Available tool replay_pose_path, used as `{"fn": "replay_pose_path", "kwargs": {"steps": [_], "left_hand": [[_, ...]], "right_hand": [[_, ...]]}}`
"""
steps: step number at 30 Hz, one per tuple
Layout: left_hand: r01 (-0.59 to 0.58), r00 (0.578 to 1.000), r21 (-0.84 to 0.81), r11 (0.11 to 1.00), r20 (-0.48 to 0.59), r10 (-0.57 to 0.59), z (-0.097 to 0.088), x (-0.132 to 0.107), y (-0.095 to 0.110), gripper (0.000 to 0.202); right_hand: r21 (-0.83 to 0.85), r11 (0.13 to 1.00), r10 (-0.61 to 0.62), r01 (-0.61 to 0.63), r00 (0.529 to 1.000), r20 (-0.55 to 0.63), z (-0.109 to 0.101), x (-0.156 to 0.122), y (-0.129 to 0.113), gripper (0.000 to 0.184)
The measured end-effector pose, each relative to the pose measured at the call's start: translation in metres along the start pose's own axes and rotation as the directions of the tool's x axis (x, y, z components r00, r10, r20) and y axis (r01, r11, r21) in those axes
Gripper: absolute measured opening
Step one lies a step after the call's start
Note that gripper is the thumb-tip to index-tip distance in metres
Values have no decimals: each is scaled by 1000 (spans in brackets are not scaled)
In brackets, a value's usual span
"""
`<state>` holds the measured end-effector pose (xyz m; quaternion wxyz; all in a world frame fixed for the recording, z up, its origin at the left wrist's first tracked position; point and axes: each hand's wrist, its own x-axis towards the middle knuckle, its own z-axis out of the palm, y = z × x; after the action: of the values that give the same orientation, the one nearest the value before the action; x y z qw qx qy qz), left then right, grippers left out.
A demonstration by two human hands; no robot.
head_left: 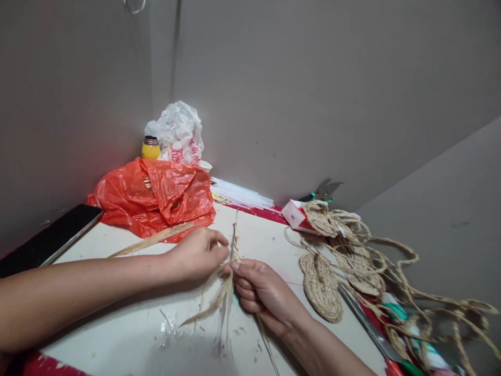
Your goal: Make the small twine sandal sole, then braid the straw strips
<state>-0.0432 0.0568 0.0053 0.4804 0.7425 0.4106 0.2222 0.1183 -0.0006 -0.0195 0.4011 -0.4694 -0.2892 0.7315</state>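
Note:
A thin braid of pale dried straw stands up from my fingers over the middle of the white tabletop. Loose straw strands fan out below it toward me. My right hand pinches the base of the braid between thumb and index finger, its other fingers curled in. Just left of the braid, my left hand has bent fingers closed near the thumb on a straw strand, whose held end is mostly hidden. A flat length of straw lies behind my left wrist, partly against a red plastic bag.
At left lies a black phone-like slab. Behind are a yellow jar, a white bag and white sticks. Coiled rope soles, trailing rope, pliers and a knife-like blade crowd the right.

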Motion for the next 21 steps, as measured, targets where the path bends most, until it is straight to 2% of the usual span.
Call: {"fn": "replay_pose_path", "kwargs": {"steps": [1,2,4,5,6,8,11,14,18,21], "left_hand": [[-10,999,-34,999,-50,8,-1,4,-1,27],[-1,999,-113,994,-44,-4,-1,7,-3,28],[117,989,-354,928,130,-75,5,10,-7,24],[195,968,-440,876,232,-99,9,10,-9,19],[260,944,-482,837,308,-115,13,10,-11,13],[308,923,-471,826,359,-139,18,8,-13,13],[247,941,-394,885,315,-123,19,7,-14,21],[121,958,-335,934,286,-21,14,8,-13,22],[-49,947,-202,978,302,110,9,9,-13,25],[-67,937,-180,981,327,124,8,10,-15,26]], "right_hand": [[-6,1000,-1,1,1000,6,-1,0,0,28],[-13,1000,0,0,1000,15,-1,0,0,27],[-24,1000,2,-1,999,38,-2,1,-1,28],[-28,1000,6,-4,999,51,-2,1,-1,28],[-34,999,11,-8,998,66,-3,1,-2,30],[-47,999,18,-14,996,83,-3,0,-4,31],[-63,998,33,-28,996,82,-4,-3,-10,31],[-104,994,54,-45,995,79,-5,-5,-15,30],[-188,981,67,-49,994,90,-7,-8,-20,32],[-266,963,61,-38,995,80,-8,-9,-22,33]]}}
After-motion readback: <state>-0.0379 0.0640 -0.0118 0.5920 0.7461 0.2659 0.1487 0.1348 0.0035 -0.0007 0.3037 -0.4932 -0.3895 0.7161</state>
